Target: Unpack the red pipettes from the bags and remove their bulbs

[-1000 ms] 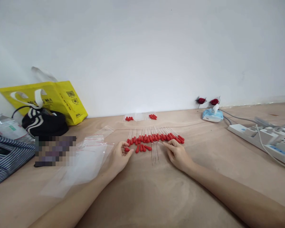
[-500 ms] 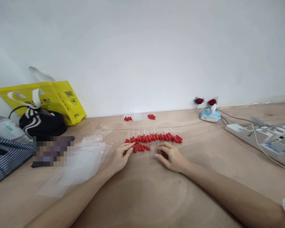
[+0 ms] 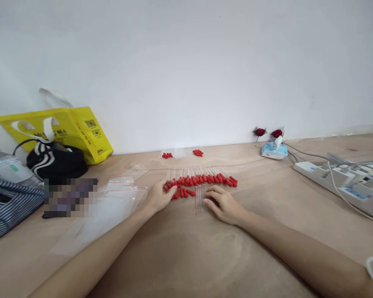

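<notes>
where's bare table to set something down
Bare table lies between the left forearm and right forearm, and between the red bulbs and power strip. Crowded: the left side, with clear bags, yellow bag and striped bag.

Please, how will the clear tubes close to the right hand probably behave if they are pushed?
The clear tubes look thin and straight, so they are probably light and fairly stiff. Lying side by side on the table, they may roll or slide apart. Being so slender, they could snap under hard pressure; I cannot tell glass from plastic.
</notes>
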Demonstrator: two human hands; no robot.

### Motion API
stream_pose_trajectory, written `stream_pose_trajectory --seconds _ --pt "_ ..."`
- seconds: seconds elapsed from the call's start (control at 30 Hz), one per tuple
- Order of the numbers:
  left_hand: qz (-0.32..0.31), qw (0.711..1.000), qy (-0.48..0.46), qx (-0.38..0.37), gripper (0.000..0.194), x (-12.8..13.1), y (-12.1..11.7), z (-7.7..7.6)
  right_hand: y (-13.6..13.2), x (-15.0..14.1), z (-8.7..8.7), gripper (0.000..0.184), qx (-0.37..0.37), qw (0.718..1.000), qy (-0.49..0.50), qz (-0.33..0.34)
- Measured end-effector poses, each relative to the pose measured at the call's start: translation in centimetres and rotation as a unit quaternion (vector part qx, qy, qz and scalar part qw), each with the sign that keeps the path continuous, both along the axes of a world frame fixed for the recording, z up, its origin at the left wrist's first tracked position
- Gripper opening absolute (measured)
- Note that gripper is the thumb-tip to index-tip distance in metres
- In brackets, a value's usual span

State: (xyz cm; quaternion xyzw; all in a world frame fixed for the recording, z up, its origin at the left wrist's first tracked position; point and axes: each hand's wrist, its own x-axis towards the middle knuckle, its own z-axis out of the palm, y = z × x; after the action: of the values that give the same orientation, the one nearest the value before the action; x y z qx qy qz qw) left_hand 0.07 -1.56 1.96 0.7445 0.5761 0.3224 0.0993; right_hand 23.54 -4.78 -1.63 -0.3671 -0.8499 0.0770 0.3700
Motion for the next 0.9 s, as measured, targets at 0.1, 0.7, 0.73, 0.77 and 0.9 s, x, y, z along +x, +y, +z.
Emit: stream_pose_trajectory --seconds 0.1,0.7,0.73,0.77,0.9 --pt "0.003 0.997 0.065 0.042 0.020 1.1 1.6 0.5 0.0 0.0 0.1 0.016 0.007 1.000 -0.002 -0.004" --pt "-0.143 0.988 0.000 0.062 0.013 0.1 -4.5 -0.2 -0.4 0.2 0.3 0.058 0.155 0.984 0.005 -0.091" --pt "-0.157 0.985 0.015 0.066 0.012 0.2 -4.7 -0.3 -0.6 0.1 0.5 0.056 0.162 0.984 -0.025 -0.074" --pt "-0.173 0.982 0.026 0.070 0.012 0.3 -4.9 -0.4 -0.7 0.0 0.7 0.052 0.165 0.983 -0.052 -0.058" --pt "-0.230 0.968 0.033 0.093 0.013 0.5 -4.9 -0.6 -1.1 -0.6 0.9 0.028 0.156 0.983 -0.090 -0.039"
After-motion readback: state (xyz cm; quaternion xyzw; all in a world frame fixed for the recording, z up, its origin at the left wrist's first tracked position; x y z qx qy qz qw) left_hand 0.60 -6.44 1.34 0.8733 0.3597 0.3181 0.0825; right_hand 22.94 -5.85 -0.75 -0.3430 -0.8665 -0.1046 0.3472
